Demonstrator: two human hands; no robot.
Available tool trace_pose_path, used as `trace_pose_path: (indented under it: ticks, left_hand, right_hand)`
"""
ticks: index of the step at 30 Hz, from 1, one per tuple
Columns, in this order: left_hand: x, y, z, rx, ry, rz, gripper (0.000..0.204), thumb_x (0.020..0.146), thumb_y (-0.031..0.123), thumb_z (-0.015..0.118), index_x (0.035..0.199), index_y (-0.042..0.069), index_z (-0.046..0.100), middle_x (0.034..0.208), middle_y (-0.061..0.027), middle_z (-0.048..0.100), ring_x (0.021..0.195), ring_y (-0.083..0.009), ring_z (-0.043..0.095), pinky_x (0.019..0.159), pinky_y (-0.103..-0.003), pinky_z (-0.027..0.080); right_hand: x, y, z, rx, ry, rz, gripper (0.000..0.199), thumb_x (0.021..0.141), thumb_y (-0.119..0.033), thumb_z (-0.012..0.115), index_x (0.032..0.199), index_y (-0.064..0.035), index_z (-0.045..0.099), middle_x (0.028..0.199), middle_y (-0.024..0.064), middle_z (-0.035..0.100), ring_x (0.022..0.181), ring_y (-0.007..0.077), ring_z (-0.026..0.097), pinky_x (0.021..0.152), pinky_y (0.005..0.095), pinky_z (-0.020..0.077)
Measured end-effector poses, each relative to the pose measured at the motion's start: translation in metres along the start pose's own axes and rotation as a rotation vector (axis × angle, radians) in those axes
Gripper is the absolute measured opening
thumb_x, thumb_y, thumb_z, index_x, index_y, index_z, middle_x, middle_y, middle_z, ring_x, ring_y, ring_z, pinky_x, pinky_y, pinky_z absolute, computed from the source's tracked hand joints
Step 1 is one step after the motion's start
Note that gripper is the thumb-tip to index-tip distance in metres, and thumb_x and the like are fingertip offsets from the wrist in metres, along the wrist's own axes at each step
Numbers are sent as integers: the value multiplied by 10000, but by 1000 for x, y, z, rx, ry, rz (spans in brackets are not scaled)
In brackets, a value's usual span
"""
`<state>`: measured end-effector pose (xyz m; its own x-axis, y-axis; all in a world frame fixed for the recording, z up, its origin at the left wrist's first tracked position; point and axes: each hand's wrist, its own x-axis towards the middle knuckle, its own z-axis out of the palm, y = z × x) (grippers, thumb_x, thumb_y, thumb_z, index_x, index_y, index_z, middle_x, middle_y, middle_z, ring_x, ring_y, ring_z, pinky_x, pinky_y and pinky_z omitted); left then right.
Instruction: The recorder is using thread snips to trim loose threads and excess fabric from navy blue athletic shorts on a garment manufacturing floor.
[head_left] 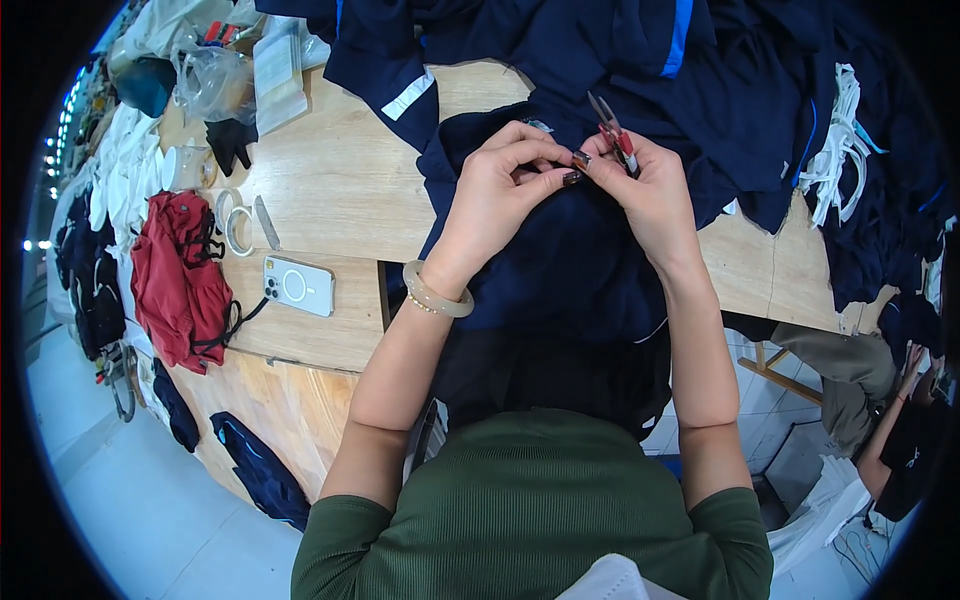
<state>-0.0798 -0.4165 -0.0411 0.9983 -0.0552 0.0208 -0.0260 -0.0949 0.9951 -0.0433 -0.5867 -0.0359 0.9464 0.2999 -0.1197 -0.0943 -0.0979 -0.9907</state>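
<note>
A navy garment (580, 250) hangs over the table edge and across my lap. Above its upper part, my left hand (515, 185) is closed, thumb and fingertips pinching the dark cloth; a bangle circles that wrist. Close beside it, my right hand (640, 190) has thumb and forefinger at the same spot, almost touching the left fingertips. Tucked in the right hand are small thread snips (614, 134) with red handles, their metal blades pointing up and away from me. The tiny bit between the fingertips is too small to make out.
More navy garments (740, 90) are heaped at the far side and right, with white strips (838, 150) on top. Left on the table (330, 170) lie a phone (298, 286), a red bag (180, 280), tape rolls (238, 230) and plastic bags (215, 85). Another person (905, 430) sits at right.
</note>
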Motion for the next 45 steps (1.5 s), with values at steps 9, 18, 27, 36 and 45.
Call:
trace_pose_path:
  ticks: [9, 18, 27, 36, 45]
  left_hand:
    - [3, -1, -2, 156, 37, 6, 81, 863, 8, 633, 910, -57, 645, 853, -43, 615, 745, -93, 613, 685, -205, 519]
    - [6, 6, -1, 172, 58, 66, 66, 865, -6, 607, 907, -52, 630, 838, -71, 641, 688, -109, 617, 612, -212, 495]
    - [7, 4, -2, 110, 10, 22, 100, 910, 9, 559, 962, -44, 626, 890, -69, 659, 672, -84, 601, 612, -203, 514]
    - [8, 8, -1, 140, 3, 10, 97, 904, 31, 581, 945, -38, 636, 767, -73, 647, 634, -100, 620, 577, -208, 505]
    - [8, 7, -1, 163, 8, 5, 109, 914, 29, 567, 955, -25, 653, 727, -46, 637, 616, -69, 587, 572, -195, 492]
  right_hand:
    - [-12, -27, -23, -137, 53, -148, 209, 924, -204, 610, 1009, -23, 546, 803, 3, 584, 762, 59, 518, 689, 198, 410]
    - [-17, -30, -36, -565, 7, -295, 212, 807, -184, 708, 882, -5, 623, 802, 63, 598, 697, 163, 558, 618, 248, 425]
    - [-16, -27, -34, -658, -2, -302, 202, 801, -193, 710, 887, -24, 640, 770, 53, 582, 688, 185, 555, 571, 282, 421]
    - [-14, -23, -32, -635, -10, -283, 200, 806, -192, 704, 896, -23, 645, 779, 53, 592, 651, 182, 561, 555, 278, 424]
    - [-14, -24, -27, -631, -23, -224, 157, 803, -107, 697, 857, 22, 624, 763, 49, 589, 686, 139, 564, 631, 249, 430]
